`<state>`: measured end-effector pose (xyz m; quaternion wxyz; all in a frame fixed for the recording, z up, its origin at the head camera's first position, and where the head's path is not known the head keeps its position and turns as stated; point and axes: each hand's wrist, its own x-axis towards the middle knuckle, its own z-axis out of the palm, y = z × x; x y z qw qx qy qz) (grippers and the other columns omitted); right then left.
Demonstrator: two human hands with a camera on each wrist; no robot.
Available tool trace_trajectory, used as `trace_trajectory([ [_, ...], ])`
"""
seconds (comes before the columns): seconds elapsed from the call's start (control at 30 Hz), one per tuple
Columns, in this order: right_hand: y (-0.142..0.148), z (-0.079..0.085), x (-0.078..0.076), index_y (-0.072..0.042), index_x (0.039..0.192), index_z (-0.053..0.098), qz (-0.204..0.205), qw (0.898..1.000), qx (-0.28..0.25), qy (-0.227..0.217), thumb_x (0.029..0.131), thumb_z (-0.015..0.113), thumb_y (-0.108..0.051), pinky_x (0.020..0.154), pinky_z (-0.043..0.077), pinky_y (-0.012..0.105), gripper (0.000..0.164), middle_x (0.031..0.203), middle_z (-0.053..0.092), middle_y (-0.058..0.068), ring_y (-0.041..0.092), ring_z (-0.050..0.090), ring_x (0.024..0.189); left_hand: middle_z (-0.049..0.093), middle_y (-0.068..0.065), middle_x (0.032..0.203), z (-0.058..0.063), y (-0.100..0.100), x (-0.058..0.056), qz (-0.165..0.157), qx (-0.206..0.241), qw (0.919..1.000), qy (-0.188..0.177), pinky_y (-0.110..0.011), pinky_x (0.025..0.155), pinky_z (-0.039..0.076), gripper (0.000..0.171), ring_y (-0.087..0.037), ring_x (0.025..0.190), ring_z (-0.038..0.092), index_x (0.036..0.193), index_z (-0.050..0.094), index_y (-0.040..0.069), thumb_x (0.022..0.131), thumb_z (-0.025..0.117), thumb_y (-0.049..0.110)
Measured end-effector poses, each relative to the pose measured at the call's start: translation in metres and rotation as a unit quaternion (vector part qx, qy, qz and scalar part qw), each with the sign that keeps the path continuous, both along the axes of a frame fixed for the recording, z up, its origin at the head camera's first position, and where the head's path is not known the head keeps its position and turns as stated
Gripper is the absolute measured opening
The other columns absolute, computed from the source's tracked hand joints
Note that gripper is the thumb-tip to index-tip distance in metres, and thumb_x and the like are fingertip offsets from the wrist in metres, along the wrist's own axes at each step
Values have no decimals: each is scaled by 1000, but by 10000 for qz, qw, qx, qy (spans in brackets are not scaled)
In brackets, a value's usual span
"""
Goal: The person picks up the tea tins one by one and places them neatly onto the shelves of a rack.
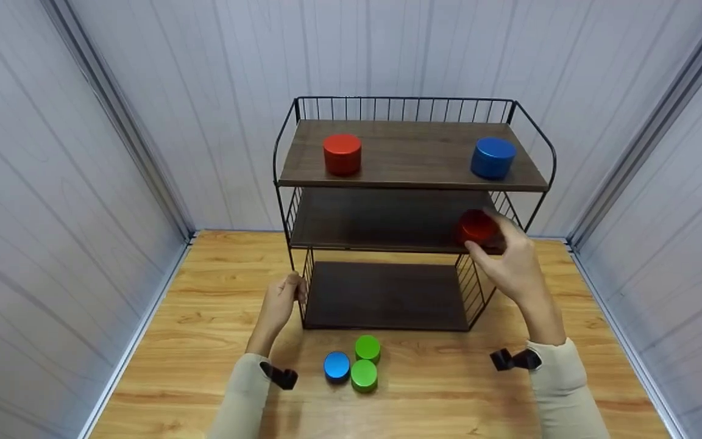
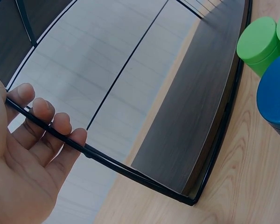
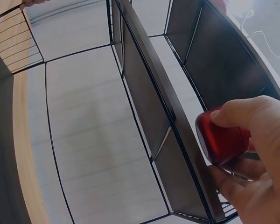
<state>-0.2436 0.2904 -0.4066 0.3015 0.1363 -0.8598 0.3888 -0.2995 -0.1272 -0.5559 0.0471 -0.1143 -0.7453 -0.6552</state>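
Note:
A three-tier shelf rack (image 1: 412, 152) with dark wooden boards and a black wire frame stands ahead of me. My right hand (image 1: 517, 265) holds a round red tin (image 1: 475, 227) at the right end of the middle shelf (image 1: 363, 219). The right wrist view shows the thumb on one side of this tin (image 3: 221, 137) and fingers on the other. Lower on the left, my left hand (image 1: 279, 302) grips the rack's upright side wire. Up close, its fingers (image 2: 61, 123) curl behind that black wire (image 2: 112, 163).
On the top shelf sit another red tin (image 1: 342, 155) at left and a blue tin (image 1: 493, 158) at right. In front of the rack, a blue tin (image 1: 336, 366) and two green tins (image 1: 364, 375) (image 1: 367, 347) cluster on the wooden floor (image 1: 436, 390). Pale panels (image 1: 217, 122) surround the rack.

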Motion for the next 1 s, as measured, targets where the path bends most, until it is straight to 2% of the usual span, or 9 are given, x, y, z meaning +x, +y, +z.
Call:
trace_trajectory([
  [0.1, 1, 2, 0, 2, 142, 57, -78, 9999, 111, -95, 87, 82, -9, 83, 44, 4, 62, 129, 66, 24, 35, 68, 108, 54, -10, 67, 0, 0, 0, 39, -46, 10000, 6, -28, 63, 48, 52, -19, 61, 52, 81, 53, -20, 115, 30, 13],
  [0.13, 1, 3, 0, 1, 142, 57, -104, 9997, 144, -138, 87, 82, -10, 84, 47, 8, 62, 130, 66, 24, 36, 68, 109, 54, -10, 67, 1, 1, 0, 54, -63, 10000, 22, -29, 64, 48, 51, -21, 62, 53, 81, 53, -20, 114, 30, 12],
  [0.27, 2, 6, 0, 0, 143, 57, -197, 9991, 223, -316, 88, 81, -11, 87, 56, 37, 61, 130, 65, 25, 39, 66, 110, 54, -17, 68, 2, 1, 1, 73, -61, 9999, 91, -29, 63, 47, 51, -24, 62, 53, 80, 53, -18, 114, 31, 13],
  [0.33, 2, 7, 0, 0, 143, 57, -244, 9987, 259, -376, 88, 80, -11, 86, 56, 51, 60, 130, 64, 26, 41, 65, 111, 53, -22, 70, 1, 1, 2, 37, -6, 9999, 124, -27, 62, 46, 51, -25, 62, 53, 80, 53, -18, 114, 32, 14],
  [0.37, 2, 7, 0, 0, 143, 58, -258, 9985, 271, -396, 88, 80, -11, 87, 56, 54, 60, 130, 63, 27, 42, 65, 111, 53, -25, 71, 1, 0, 2, 11, 18, 9999, 143, -27, 62, 46, 52, -27, 62, 53, 81, 53, -19, 114, 33, 15],
  [0.57, 1, 8, 0, 1, 142, 58, -275, 9983, 366, -356, 88, 80, -9, 84, 57, 57, 59, 128, 64, 28, 43, 66, 109, 53, -23, 70, -1, -1, -1, -58, 29, 9999, 134, -26, 61, 45, 52, -23, 61, 52, 80, 54, -18, 114, 31, 13],
  [0.63, 1, 7, -1, 2, 140, 59, -296, 9983, 439, -241, 87, 81, -9, 85, 56, 58, 58, 126, 64, 29, 44, 65, 108, 54, -16, 69, 0, -1, 0, -42, -16, 9999, 107, -27, 63, 46, 51, -19, 61, 52, 77, 55, -13, 114, 30, 11],
  [0.8, 1, 6, -3, 6, 135, 61, -333, 9977, 586, -65, 84, 83, -9, 86, 55, 58, 57, 122, 65, 32, 47, 65, 107, 54, -4, 67, 0, -2, 2, -42, -54, 9998, 188, -35, 66, 50, 51, -20, 63, 54, 75, 58, -1, 115, 32, 17],
  [1.0, 1, 7, -2, 6, 138, 59, -347, 9965, 678, -341, 87, 81, -11, 85, 55, 60, 58, 122, 63, 34, 49, 64, 106, 54, 0, 65, 0, -2, 2, -68, -29, 9997, 236, -30, 63, 49, 54, -15, 62, 53, 82, 55, -16, 115, 32, 20],
])
